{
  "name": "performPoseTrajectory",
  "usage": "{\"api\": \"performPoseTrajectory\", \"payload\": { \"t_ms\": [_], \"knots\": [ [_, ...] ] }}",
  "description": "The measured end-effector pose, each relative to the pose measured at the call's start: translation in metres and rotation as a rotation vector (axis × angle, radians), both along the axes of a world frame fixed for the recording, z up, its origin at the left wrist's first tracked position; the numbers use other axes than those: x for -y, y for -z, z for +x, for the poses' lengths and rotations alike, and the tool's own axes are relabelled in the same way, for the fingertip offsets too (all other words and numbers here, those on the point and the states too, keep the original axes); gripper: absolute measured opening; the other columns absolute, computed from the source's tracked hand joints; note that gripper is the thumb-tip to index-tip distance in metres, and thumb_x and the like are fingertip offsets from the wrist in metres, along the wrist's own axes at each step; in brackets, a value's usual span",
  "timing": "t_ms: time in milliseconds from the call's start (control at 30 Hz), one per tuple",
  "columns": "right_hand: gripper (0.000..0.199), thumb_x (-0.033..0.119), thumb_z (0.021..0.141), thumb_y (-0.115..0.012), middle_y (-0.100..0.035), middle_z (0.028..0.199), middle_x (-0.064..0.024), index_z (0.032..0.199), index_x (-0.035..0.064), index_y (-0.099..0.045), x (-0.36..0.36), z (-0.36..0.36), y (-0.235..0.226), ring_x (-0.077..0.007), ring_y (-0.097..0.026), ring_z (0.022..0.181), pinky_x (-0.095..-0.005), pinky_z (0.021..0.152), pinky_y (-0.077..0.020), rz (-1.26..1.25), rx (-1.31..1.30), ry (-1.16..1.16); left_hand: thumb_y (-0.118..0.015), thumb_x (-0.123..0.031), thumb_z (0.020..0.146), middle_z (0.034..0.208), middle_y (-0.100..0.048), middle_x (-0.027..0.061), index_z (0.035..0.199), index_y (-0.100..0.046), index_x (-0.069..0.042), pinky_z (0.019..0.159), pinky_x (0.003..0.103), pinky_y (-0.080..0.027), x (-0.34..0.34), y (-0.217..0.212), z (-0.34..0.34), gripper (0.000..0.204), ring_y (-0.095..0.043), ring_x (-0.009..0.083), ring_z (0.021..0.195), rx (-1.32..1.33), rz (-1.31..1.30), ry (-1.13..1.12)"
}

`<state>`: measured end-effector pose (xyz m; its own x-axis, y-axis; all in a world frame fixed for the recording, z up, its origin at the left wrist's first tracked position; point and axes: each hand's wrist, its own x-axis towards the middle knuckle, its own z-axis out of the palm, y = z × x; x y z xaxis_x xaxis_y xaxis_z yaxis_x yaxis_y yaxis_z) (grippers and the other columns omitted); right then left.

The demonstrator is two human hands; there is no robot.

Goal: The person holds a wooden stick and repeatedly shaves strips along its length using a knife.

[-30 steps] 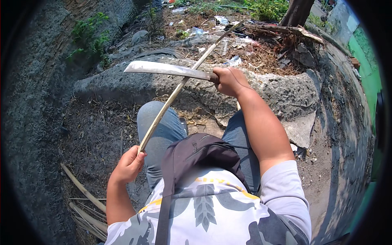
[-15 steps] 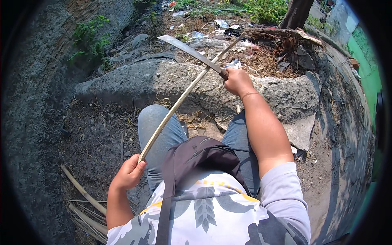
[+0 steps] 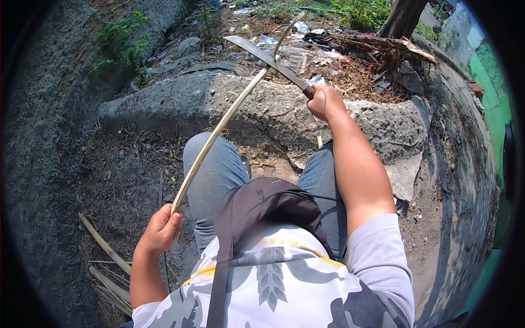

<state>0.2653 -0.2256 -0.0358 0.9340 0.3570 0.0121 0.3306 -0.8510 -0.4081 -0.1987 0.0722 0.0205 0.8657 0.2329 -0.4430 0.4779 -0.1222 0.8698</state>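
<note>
My left hand (image 3: 163, 228) is closed round the near end of a long pale wooden strip (image 3: 219, 128), which slants up and away to the right above my left knee. In my right hand (image 3: 326, 103) is the dark handle of a machete (image 3: 268, 59). Its long grey blade points up and left, crossing the strip near the far end. Beyond the blade a thin curled length of the strip (image 3: 283, 39) bends upward. Whether the edge is cutting into the wood at this instant is hard to make out.
A rough concrete ledge (image 3: 191, 98) lies ahead of my knees. Behind it are scattered litter, dry grass and a tree trunk (image 3: 402, 19). More wooden strips (image 3: 106, 246) rest on the dirt at my left. A dark bag (image 3: 268, 205) sits on my lap, and a wall (image 3: 38, 136) rises at left.
The machete has shifted slightly right and up, and its tip has swung right. My left hand has drawn the strip down and left. The strip's far end now curls up past the blade.
</note>
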Motion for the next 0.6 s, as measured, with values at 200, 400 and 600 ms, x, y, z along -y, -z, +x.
{"api": "performPoseTrajectory", "payload": {
  "t_ms": [200, 400, 600],
  "knots": [
    [0.018, 0.015, 0.083, -0.067, -0.075, 0.099, -0.0157, 0.101, 0.0157, -0.071, -0.029, -0.031, -0.012, -0.0401, -0.072, 0.098, -0.0503, 0.084, -0.0570, -0.015, 0.011, -0.362, -0.053, -0.034, 0.112, 0.067, -0.049, -0.0043, 0.104, -0.055, -0.008, 0.046, 0.024, -0.036, 0.007, 0.026, 0.006, 0.027, -0.042, 0.0060, 0.051, 0.034, -0.097, -0.027],
    [0.009, 0.013, 0.081, -0.069, -0.071, 0.083, -0.0130, 0.089, 0.0140, -0.064, -0.028, -0.031, -0.009, -0.0398, -0.070, 0.084, -0.0507, 0.072, -0.0553, 0.003, 0.435, -0.591, -0.052, -0.034, 0.112, 0.066, -0.048, -0.0045, 0.103, -0.054, -0.009, 0.046, 0.025, -0.035, 0.004, 0.021, 0.015, 0.027, -0.041, 0.0056, 0.051, 0.058, -0.207, -0.020],
    [0.033, 0.020, 0.088, -0.063, -0.075, 0.113, -0.0184, 0.120, 0.0161, -0.072, -0.001, 0.001, 0.001, -0.0359, -0.071, 0.111, -0.0499, 0.095, -0.0547, -0.164, -0.092, 0.040, -0.052, -0.032, 0.112, 0.064, -0.048, -0.0056, 0.101, -0.054, -0.009, 0.045, 0.025, -0.035, 0.008, 0.010, -0.006, 0.026, -0.042, 0.0060, 0.049, -0.064, -0.063, 0.031]
  ]
}}
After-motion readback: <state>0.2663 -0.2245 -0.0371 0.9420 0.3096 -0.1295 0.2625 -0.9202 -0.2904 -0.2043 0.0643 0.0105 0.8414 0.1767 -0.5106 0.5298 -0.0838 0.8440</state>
